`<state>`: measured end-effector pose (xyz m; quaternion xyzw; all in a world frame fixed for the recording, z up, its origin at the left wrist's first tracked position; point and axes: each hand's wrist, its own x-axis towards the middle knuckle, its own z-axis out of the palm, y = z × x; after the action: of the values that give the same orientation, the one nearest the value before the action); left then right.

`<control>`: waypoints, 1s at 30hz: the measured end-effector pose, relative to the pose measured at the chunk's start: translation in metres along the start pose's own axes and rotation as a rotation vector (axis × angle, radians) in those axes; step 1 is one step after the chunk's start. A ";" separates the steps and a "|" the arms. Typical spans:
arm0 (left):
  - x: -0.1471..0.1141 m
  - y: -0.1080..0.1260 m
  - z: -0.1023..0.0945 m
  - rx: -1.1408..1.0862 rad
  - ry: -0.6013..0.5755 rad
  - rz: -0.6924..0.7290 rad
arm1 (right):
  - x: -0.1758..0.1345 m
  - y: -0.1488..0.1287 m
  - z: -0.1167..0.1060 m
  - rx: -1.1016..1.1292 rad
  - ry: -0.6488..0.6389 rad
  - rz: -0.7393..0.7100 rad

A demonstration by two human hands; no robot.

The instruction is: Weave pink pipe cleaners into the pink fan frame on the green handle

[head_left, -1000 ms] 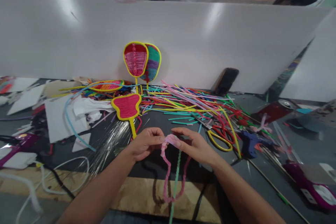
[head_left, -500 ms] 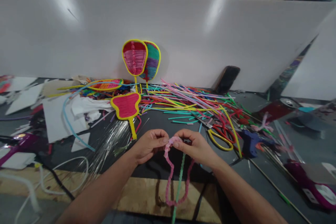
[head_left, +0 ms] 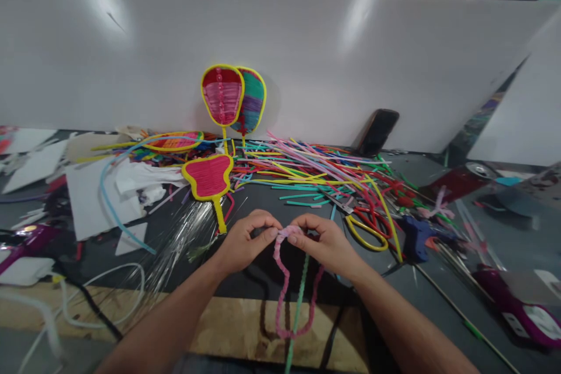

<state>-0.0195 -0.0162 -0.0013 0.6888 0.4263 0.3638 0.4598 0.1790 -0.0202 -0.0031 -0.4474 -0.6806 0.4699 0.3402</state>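
Observation:
Between my two hands a loop of twisted pink pipe cleaner (head_left: 286,280) hangs down over the near table edge. My left hand (head_left: 252,239) pinches the top left of the loop with thumb and forefinger. Close beside it, my right hand (head_left: 322,242) pinches the top right part. A green twisted pipe cleaner (head_left: 300,298) hangs below my right hand and crosses the loop; its upper end is hidden by the fingers. Beyond my left hand lies a small fan-shaped piece (head_left: 209,178), pink inside a yellow outline, with a yellow handle.
Two fan-shaped pieces (head_left: 222,96) lean on the white partition (head_left: 307,41). Loose pipe cleaners (head_left: 307,166) lie across the table. Yellow-handled scissors (head_left: 367,235), a blue glue gun (head_left: 415,238), a phone (head_left: 379,131) and a red can (head_left: 460,182) are at right; white card (head_left: 100,198) is at left.
My left fingertips have shifted slightly along the top of the pink loop, near my right fingertips. Both hands keep their pinch, and the camera view has moved a little.

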 end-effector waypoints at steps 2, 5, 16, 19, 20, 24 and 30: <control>0.001 -0.001 0.003 -0.192 0.044 -0.154 | 0.000 0.000 0.000 0.006 0.015 0.008; 0.003 -0.004 0.007 -0.432 0.280 -0.269 | 0.000 -0.001 0.000 0.018 0.047 0.015; -0.015 0.000 0.016 0.700 0.318 0.435 | 0.002 -0.003 0.000 -0.082 0.113 -0.047; -0.013 0.000 0.016 0.611 0.255 0.332 | 0.001 -0.002 0.001 -0.109 0.117 -0.071; -0.013 0.001 0.016 0.550 0.233 0.277 | 0.001 -0.001 0.001 -0.117 0.117 -0.079; -0.012 0.007 0.013 0.227 0.159 -0.012 | 0.001 0.000 0.002 -0.161 0.124 -0.114; -0.006 0.008 0.013 -0.213 0.102 -0.354 | 0.001 -0.003 0.003 -0.291 0.148 -0.177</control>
<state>-0.0077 -0.0274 0.0016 0.5315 0.5226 0.3547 0.5643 0.1752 -0.0203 -0.0006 -0.4636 -0.7514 0.3004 0.3610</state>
